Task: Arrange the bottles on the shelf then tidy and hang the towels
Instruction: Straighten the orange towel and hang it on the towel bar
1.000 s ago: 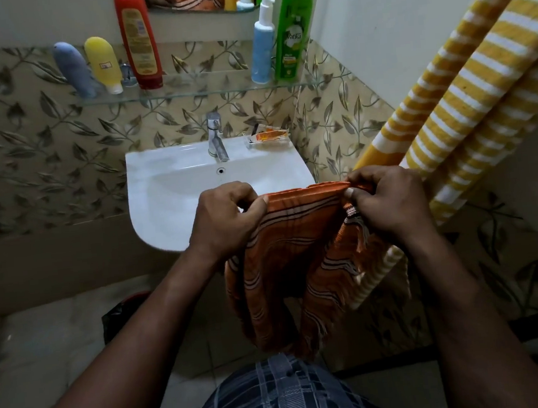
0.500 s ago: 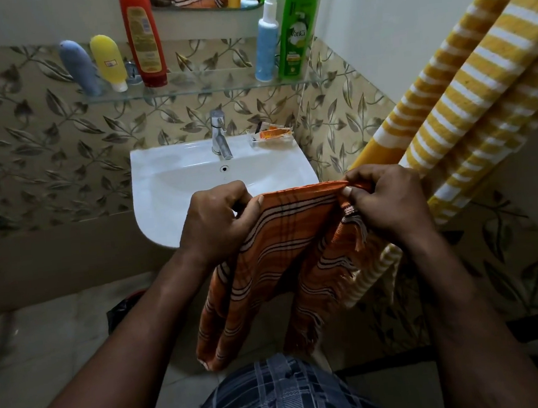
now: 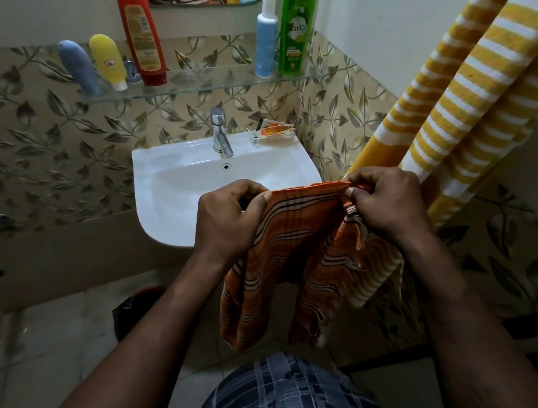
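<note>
Head view: hands [image 3: 311,213] hide orange towel's [image 3: 286,261] corners.

1. Five bottles [image 3: 141,35] stand on the shelf [image 3: 210,84], above the sink [image 3: 174,193].
2. A towel [image 3: 286,261] is held between left hand [image 3: 226,221] and right hand [image 3: 389,205], before the sink.
3. A second towel [image 3: 479,85] hangs at right.

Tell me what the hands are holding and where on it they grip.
Both hands hold the orange striped towel by its top folded edge: the left hand pinches the left end, the right hand the right end.
</note>
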Action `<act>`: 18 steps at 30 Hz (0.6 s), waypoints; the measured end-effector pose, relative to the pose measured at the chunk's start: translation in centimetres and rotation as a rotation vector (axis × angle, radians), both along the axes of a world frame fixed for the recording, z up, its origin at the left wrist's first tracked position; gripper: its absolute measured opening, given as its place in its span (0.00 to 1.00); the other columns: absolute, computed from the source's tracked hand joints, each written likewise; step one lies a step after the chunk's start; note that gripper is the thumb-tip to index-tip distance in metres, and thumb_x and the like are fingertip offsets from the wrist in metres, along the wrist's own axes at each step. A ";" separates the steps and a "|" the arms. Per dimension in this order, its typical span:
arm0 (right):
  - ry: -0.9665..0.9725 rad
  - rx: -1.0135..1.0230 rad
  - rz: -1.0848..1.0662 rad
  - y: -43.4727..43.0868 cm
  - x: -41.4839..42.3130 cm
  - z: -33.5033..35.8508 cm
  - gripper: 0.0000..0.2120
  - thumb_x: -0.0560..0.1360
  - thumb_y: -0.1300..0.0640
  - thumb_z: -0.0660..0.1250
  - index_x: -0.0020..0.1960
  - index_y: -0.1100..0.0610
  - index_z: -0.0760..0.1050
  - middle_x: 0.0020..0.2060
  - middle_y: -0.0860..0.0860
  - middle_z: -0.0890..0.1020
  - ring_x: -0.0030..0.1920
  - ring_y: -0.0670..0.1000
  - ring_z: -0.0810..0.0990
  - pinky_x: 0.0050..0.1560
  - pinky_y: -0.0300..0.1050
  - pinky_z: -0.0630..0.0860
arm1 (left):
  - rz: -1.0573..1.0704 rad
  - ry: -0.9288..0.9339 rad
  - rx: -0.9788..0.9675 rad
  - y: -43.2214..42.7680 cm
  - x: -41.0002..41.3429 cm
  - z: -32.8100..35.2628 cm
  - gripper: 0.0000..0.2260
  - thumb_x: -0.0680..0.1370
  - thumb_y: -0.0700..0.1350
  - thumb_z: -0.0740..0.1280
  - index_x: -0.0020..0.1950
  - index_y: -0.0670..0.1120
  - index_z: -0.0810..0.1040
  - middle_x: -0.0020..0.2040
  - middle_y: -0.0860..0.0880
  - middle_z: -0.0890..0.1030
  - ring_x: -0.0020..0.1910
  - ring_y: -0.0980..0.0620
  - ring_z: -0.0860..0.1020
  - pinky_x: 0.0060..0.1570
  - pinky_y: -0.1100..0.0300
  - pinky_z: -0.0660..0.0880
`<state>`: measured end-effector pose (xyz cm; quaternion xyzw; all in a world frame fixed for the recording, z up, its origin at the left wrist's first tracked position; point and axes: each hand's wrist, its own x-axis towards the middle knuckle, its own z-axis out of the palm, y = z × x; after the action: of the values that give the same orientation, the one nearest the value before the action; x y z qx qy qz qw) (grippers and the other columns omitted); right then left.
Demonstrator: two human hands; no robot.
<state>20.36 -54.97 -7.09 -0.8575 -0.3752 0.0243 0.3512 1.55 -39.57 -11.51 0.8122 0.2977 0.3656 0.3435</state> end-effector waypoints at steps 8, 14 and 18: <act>-0.083 0.115 0.173 -0.2 -2.5 -0.8 0.24 0.75 0.61 0.76 0.70 0.50 0.81 0.62 0.49 0.85 0.61 0.47 0.83 0.65 0.31 0.73 | -0.010 0.011 0.037 -0.9 1.7 -0.1 0.03 0.78 0.47 0.75 0.48 0.49 0.88 0.39 0.56 0.86 0.37 0.61 0.82 0.42 0.64 0.79; -0.002 -0.143 0.426 1.6 -2.7 -0.9 0.21 0.74 0.63 0.74 0.66 0.49 0.83 0.56 0.49 0.88 0.55 0.47 0.84 0.50 0.26 0.73 | -0.282 0.023 0.235 -1.4 2.2 0.0 0.05 0.78 0.44 0.74 0.52 0.45 0.87 0.44 0.50 0.87 0.40 0.56 0.82 0.41 0.62 0.77; 0.080 -0.132 0.372 1.4 -2.0 -0.9 0.09 0.75 0.63 0.74 0.50 0.50 0.87 0.39 0.42 0.85 0.42 0.39 0.83 0.45 0.42 0.81 | -0.324 0.022 0.261 -1.2 2.2 -0.1 0.06 0.78 0.45 0.75 0.53 0.46 0.88 0.44 0.51 0.87 0.41 0.56 0.83 0.41 0.59 0.79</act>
<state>18.40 -53.56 -8.03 -0.7927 -0.5107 0.1472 0.2985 3.71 -40.74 -11.58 0.8910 0.1170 0.3322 0.2864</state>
